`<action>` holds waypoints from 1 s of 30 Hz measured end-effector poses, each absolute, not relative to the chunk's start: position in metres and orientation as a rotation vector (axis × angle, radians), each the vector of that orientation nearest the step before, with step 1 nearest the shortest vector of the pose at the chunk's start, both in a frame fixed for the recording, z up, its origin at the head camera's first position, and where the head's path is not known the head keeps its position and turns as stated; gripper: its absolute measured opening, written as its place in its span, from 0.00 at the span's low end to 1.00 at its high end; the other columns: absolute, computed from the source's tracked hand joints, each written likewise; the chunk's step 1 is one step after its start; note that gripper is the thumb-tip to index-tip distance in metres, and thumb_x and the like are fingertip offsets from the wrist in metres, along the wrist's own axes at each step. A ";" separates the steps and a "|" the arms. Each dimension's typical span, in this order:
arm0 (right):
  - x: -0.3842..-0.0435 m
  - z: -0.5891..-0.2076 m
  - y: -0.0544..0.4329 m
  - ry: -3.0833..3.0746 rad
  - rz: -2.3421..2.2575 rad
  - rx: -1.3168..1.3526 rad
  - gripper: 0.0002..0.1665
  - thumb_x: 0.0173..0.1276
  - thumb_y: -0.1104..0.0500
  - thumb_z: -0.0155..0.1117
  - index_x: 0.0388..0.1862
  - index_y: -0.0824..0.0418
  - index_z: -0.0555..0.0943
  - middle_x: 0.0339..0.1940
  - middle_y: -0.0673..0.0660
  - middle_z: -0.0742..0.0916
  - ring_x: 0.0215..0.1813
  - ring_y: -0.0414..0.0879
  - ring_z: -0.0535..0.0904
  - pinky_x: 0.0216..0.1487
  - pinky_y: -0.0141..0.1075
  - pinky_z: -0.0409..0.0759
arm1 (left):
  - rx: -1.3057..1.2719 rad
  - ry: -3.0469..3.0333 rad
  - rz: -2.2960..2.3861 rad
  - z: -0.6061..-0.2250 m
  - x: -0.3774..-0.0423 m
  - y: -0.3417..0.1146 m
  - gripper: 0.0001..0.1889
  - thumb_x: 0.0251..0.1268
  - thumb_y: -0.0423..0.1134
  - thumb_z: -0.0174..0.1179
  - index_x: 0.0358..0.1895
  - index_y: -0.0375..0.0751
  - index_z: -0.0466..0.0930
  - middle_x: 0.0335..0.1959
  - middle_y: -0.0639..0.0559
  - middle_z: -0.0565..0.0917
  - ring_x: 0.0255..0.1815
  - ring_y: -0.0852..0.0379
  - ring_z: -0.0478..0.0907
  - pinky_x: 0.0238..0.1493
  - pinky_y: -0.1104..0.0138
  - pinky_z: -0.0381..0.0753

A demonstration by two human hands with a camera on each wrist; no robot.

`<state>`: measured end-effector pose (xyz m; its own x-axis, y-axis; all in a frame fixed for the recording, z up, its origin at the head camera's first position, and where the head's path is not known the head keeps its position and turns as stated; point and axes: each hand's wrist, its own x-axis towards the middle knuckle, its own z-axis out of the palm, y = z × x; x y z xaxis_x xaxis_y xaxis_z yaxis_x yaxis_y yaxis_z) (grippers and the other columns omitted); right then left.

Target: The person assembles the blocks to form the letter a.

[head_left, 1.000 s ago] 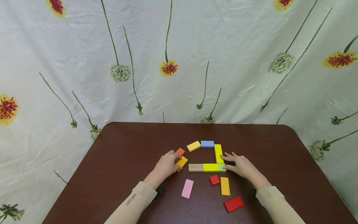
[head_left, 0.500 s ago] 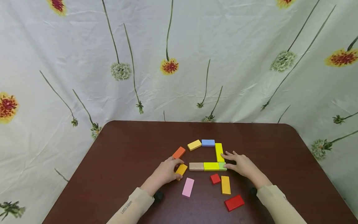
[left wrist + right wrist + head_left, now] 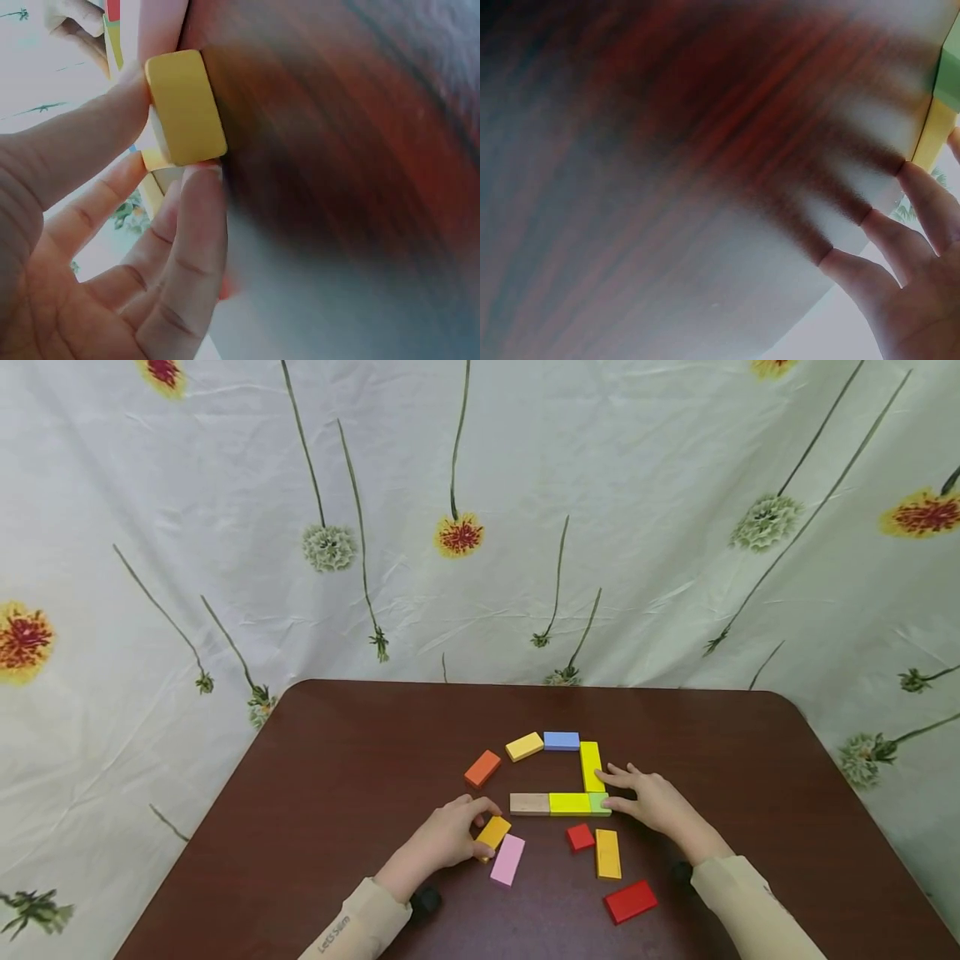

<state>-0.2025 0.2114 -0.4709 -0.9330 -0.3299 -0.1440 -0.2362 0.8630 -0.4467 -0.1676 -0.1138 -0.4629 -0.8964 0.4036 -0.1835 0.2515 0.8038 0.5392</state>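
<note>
My left hand (image 3: 442,835) pinches a yellow-orange block (image 3: 493,832) between thumb and fingers, just beside a pink block (image 3: 507,860). In the left wrist view the held block (image 3: 187,109) shows its end face, thumb on one side and a fingertip under it. My right hand (image 3: 656,802) rests with spread, relaxed fingers at the right end of a row: a tan block (image 3: 529,803), a yellow block (image 3: 569,803) and a small green block (image 3: 597,808). Its fingertips lie at the green block and at a long yellow block (image 3: 591,764) standing off the row.
A blue block (image 3: 561,741), a pale yellow block (image 3: 524,746) and an orange block (image 3: 482,768) curve round the far left. Nearer lie a small red block (image 3: 580,837), another yellow-orange block (image 3: 608,854) and a larger red block (image 3: 631,902). The dark table (image 3: 360,735) ends before a flowered cloth.
My left hand has drawn the yellow-orange block away from the orange one, toward me, to beside the pink block. My right hand stays in place.
</note>
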 end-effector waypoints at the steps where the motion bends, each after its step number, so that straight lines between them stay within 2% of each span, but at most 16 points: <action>1: -0.203 -0.471 0.212 2.824 -0.636 -0.437 0.36 0.64 0.46 0.68 0.69 0.55 0.74 0.69 0.65 0.76 0.72 0.70 0.65 0.62 0.63 0.73 | 0.509 2.699 0.760 -0.464 -0.167 -0.113 0.26 0.49 0.38 0.76 0.54 0.51 0.79 0.35 0.54 0.74 0.31 0.57 0.70 0.33 0.65 0.71; 9: -0.203 -0.471 0.212 2.823 -0.633 -0.433 0.37 0.64 0.45 0.68 0.70 0.54 0.73 0.70 0.65 0.75 0.72 0.70 0.64 0.62 0.63 0.73 | 0.525 2.672 0.870 -0.474 -0.167 -0.108 0.26 0.50 0.40 0.76 0.54 0.47 0.78 0.36 0.52 0.73 0.27 0.64 0.73 0.29 0.71 0.73; 14: -0.202 -0.472 0.212 2.821 -0.623 -0.429 0.37 0.63 0.44 0.68 0.70 0.54 0.73 0.70 0.64 0.75 0.72 0.70 0.64 0.61 0.63 0.73 | 0.528 2.688 0.895 -0.479 -0.169 -0.115 0.28 0.53 0.44 0.75 0.58 0.45 0.76 0.40 0.52 0.75 0.30 0.65 0.76 0.33 0.71 0.76; 17: -0.203 -0.472 0.212 2.821 -0.627 -0.429 0.37 0.64 0.45 0.68 0.70 0.54 0.73 0.70 0.64 0.75 0.72 0.70 0.64 0.61 0.63 0.73 | 0.560 2.643 0.907 -0.477 -0.171 -0.123 0.33 0.53 0.45 0.75 0.63 0.44 0.74 0.46 0.51 0.76 0.34 0.65 0.76 0.36 0.70 0.77; 23: -0.203 -0.472 0.213 2.824 -0.623 -0.413 0.36 0.64 0.46 0.68 0.70 0.54 0.73 0.70 0.64 0.75 0.73 0.70 0.64 0.62 0.65 0.72 | 0.657 2.531 0.875 -0.474 -0.170 -0.129 0.43 0.48 0.39 0.78 0.71 0.42 0.68 0.53 0.50 0.71 0.36 0.65 0.71 0.35 0.74 0.75; 30: -0.203 -0.474 0.212 2.826 -0.628 -0.422 0.36 0.64 0.46 0.68 0.70 0.54 0.73 0.70 0.64 0.75 0.73 0.70 0.64 0.62 0.64 0.72 | 0.678 2.521 0.855 -0.473 -0.171 -0.123 0.42 0.47 0.38 0.77 0.69 0.42 0.70 0.56 0.49 0.69 0.39 0.65 0.74 0.38 0.73 0.77</action>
